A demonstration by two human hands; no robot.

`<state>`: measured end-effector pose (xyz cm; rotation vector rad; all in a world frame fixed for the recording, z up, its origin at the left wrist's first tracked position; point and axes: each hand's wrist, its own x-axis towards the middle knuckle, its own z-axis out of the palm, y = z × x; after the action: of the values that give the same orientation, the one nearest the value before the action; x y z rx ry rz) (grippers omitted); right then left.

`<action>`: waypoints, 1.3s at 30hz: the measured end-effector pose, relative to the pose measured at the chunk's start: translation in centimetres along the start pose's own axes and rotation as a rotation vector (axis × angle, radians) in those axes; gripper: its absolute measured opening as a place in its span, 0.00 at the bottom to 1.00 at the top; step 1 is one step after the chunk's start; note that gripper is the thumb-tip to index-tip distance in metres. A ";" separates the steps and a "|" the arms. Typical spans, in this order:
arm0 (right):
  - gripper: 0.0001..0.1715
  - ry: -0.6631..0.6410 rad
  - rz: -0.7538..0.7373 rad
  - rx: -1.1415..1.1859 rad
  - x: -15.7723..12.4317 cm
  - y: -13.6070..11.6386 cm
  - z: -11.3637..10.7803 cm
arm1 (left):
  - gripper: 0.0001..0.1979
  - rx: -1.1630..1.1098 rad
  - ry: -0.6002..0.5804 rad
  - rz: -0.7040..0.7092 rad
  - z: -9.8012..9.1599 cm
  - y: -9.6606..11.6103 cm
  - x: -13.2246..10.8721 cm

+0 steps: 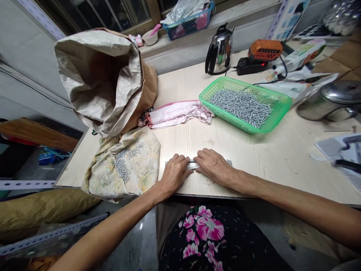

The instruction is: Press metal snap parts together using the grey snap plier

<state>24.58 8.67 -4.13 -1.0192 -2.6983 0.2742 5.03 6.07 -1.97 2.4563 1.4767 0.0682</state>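
Note:
Near the table's front edge, my left hand point(176, 170) and my right hand point(214, 165) are both closed around a grey metal bar-like piece point(193, 165). Its middle shows between the hands, and small ends stick out beyond each; the fingers hide the rest, so its exact kind is unclear. To the left, a floral cloth point(146, 160) carries a small heap of short metal pins point(122, 165). Beyond my right hand stands a green plastic basket point(272, 126) with many similar silvery pins point(239, 105) in it.
A large open paper sack point(146, 82) stands at the back left, with a pink-and-white cloth point(177, 114) beside it. Along the back are a kettle point(221, 51) and an orange battery point(265, 50) on a charger. A metal pot point(329, 99) sits at the right.

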 end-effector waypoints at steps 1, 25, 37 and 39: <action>0.14 -0.002 -0.008 0.015 0.0 0.4 -0.2 | 0.13 -0.009 0.037 0.011 0.2 0.0 -0.4; 0.11 0.083 0.110 -0.049 3.6 3.7 1.4 | 0.15 0.093 -0.031 -0.621 -1.2 -1.0 -5.6; 0.07 0.127 0.178 -0.118 4.4 3.5 2.3 | 0.13 0.554 -0.052 -0.185 -10.5 4.7 1.2; 0.07 0.132 0.184 -0.133 4.4 3.4 2.2 | 0.11 0.537 0.218 -0.105 -13.1 6.9 3.1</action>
<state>22.87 13.93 -6.44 -1.2791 -2.5354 0.0578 10.14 8.47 12.14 2.8468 1.9224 -0.0984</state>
